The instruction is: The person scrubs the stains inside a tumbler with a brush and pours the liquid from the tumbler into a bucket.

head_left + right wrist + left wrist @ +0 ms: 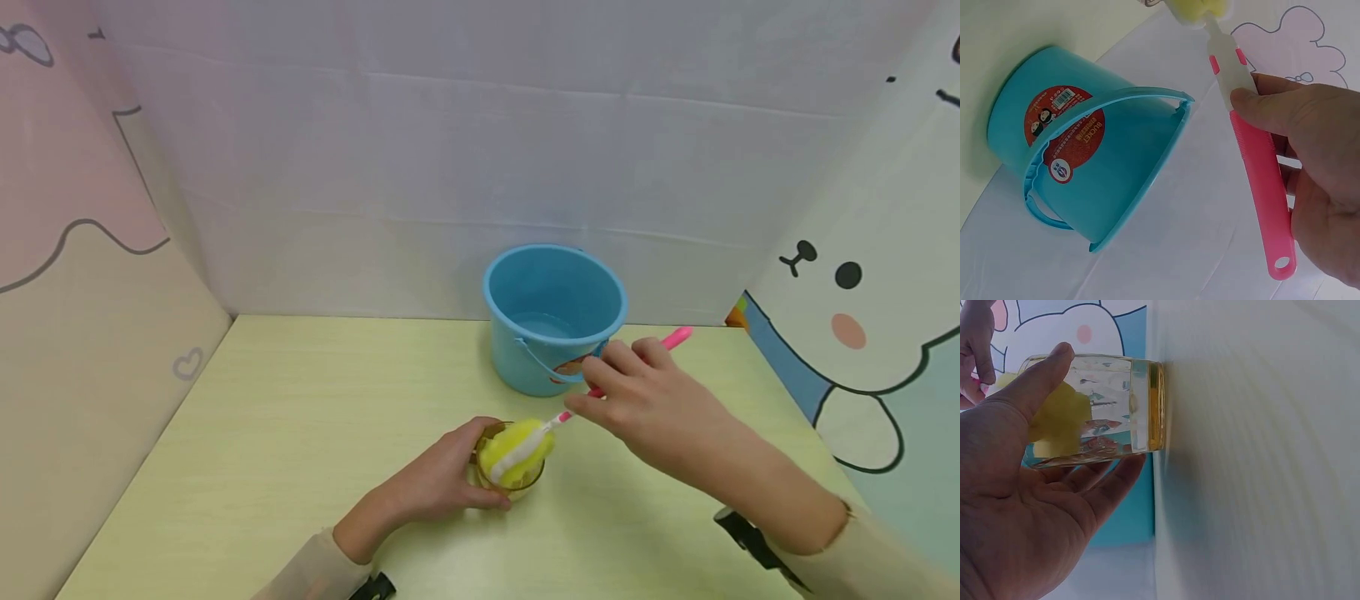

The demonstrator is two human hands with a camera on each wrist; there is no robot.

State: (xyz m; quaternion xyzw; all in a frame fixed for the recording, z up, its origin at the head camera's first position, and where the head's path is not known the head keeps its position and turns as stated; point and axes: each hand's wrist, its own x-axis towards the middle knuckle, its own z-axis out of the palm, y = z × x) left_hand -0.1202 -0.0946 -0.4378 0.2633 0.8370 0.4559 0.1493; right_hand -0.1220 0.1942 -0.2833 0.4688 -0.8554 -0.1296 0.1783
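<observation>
My left hand [442, 475] grips an amber-tinted glass cup [1110, 406] round its side, thumb on one side and fingers on the other. The cup's base is on or very near the table. My right hand [652, 408] holds a sponge bottle brush by its pink handle [1263, 181], the thumb laid on the handle near its white neck. The yellow and white sponge head [517, 454] sits partly inside the cup's mouth. Through the glass in the left wrist view, the yellow sponge [1063, 419] fills the upper part of the cup.
Behind the cup stands a blue bucket [555, 364], its handle hanging down the front over a red label [1063, 128]. The pale yellow table [337, 392] meets a white back wall [375, 167]. Cartoon-printed panels [847, 275] rise at both sides.
</observation>
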